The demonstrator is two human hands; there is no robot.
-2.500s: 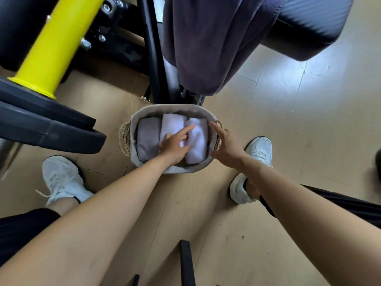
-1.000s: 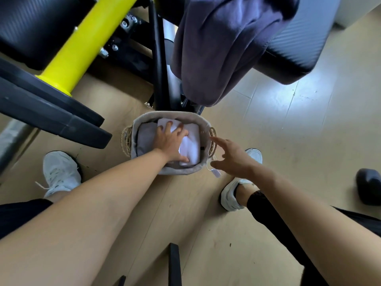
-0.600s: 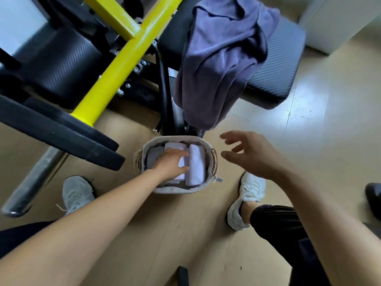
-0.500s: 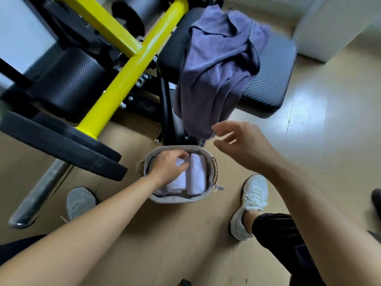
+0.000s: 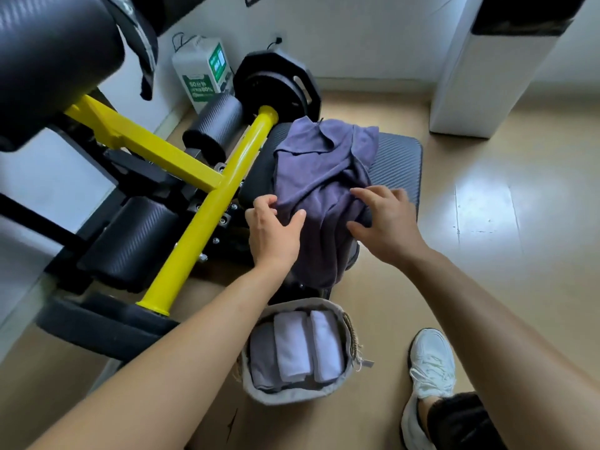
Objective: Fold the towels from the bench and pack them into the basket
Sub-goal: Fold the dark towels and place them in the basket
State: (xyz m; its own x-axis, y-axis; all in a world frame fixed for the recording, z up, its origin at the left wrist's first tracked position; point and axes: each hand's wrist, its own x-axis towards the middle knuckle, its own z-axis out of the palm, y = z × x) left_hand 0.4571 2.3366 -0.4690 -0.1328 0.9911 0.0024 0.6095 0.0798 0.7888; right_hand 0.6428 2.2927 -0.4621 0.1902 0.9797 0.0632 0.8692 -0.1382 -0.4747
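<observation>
Reaching up from the basket (image 5: 293, 395), both hands are now at the purple towel (image 5: 318, 164) — half a second ago the left hand (image 5: 274, 228) was down among the folded towels (image 5: 293, 347) and the right hand (image 5: 384, 222) was in the air on its way up. Packing of the last piece looks finished. Three folded towels, one grey and two pale lilac, stand side by side in the basket, and nothing touches them. The basket sits on the floor (image 5: 487, 228) just below the near edge of the table (image 5: 401, 164).

The purple towel lies crumpled across the table's padded top and hangs over the near edge toward the basket. The left hand's grip is at the cloth's left hem, fingers curled there and thumb laid on the fabric. Whether a fold is truly pinched I cannot tell. The right hand's grip is spread, fingers splayed over the towel's right side, touching or nearly so — the hand is blurred.

So the work has likely passed to the next towel, the only unfolded one in view. It is limp and bunched, and will probably need lifting clear and spreading flat before folding. Room left in the basket looks tight.
</observation>
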